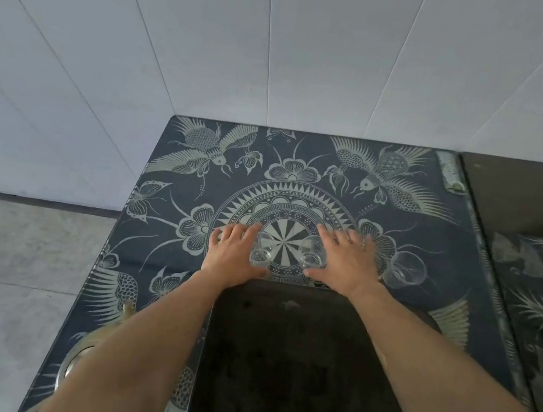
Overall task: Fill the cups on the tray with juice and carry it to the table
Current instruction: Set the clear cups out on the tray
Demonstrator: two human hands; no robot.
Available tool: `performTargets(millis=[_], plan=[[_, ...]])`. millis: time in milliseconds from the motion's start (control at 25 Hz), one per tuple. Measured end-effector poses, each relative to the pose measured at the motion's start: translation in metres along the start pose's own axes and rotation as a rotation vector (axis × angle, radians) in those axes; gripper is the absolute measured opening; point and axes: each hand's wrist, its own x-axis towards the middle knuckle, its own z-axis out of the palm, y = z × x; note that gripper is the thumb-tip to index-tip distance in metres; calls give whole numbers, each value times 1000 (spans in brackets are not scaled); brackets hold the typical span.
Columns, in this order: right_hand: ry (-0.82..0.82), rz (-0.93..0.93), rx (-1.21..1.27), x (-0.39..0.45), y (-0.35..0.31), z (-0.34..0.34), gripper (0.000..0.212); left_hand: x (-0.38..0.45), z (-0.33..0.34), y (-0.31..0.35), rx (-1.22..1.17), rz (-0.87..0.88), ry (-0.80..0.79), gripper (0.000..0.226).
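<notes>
Clear plastic cups stand on a worktop (174,200) covered by a dark blue cloth printed with pale fish, flowers and a round medallion. Left hand (231,252) lies palm down at the centre of the frame, its fingers and thumb wrapped about the left cup (261,251), which tilts toward the camera. Right hand (342,262) reaches beside it, fingers spread forward, the thumb and forefinger closing round the middle cup (312,255). A third cup (405,270) stands free just right of that hand, apart from it. All three are empty and sit on the cloth beyond the far edge of the black tray (304,365), which fills the lower centre of the frame between both forearms. White wall panels rise behind.
</notes>
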Motion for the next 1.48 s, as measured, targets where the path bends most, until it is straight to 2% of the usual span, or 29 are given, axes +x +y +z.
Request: performTargets(millis=[280, 560, 840, 1160, 1480], plan=[[50, -42, -4, 9, -4, 2, 79, 9, 2, -1, -52, -8, 30, 87], [180, -59, 87, -8, -7, -4, 73, -5, -9, 5, -87, 1, 75, 84], [280, -53, 107, -65, 5, -10, 76, -47, -21, 21, -121, 30, 109, 82], [232, 37, 138, -145, 38, 22, 75, -100, 8, 44, -143, 14, 36, 83], [139, 92, 150, -186, 73, 57, 77, -131, 39, 64, -126, -12, -9, 84]])
